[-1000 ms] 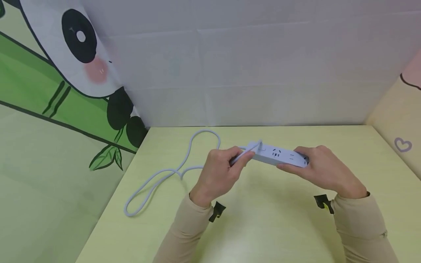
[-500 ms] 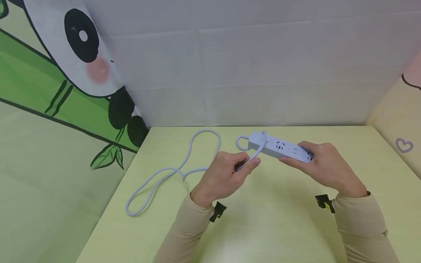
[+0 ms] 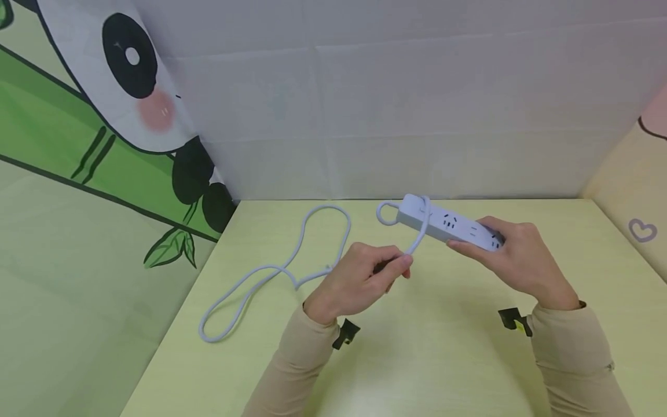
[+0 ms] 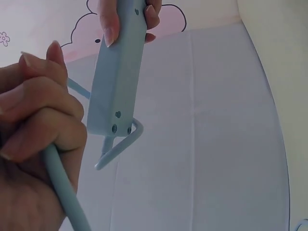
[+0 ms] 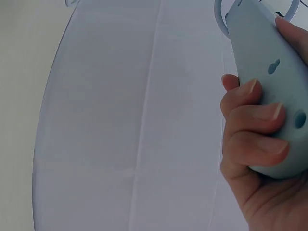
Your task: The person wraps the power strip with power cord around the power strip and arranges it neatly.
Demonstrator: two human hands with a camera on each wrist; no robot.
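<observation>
A white power strip (image 3: 443, 223) is held tilted above the table, its left end higher and its sockets facing up. My right hand (image 3: 521, 260) grips its right end, and the right wrist view shows the fingers (image 5: 255, 120) curled against its underside. The strip's white cord (image 3: 422, 231) loops out from the left end and passes over the top face. My left hand (image 3: 362, 278) holds the cord just below the strip, fingers curled round it in the left wrist view. More cord (image 3: 271, 272) lies in loose loops on the table to the left.
The pale yellow table (image 3: 432, 359) meets a white backdrop (image 3: 396, 116) behind it. A cartoon-printed sheet (image 3: 94, 133) borders the left side and another printed panel (image 3: 636, 191) the right. A black clip shows at each sleeve.
The strip's left end has risen and moved right, tilting more. My left hand has shifted slightly right and down along with the cord, apart from the strip. The loops on the table barely moved.
</observation>
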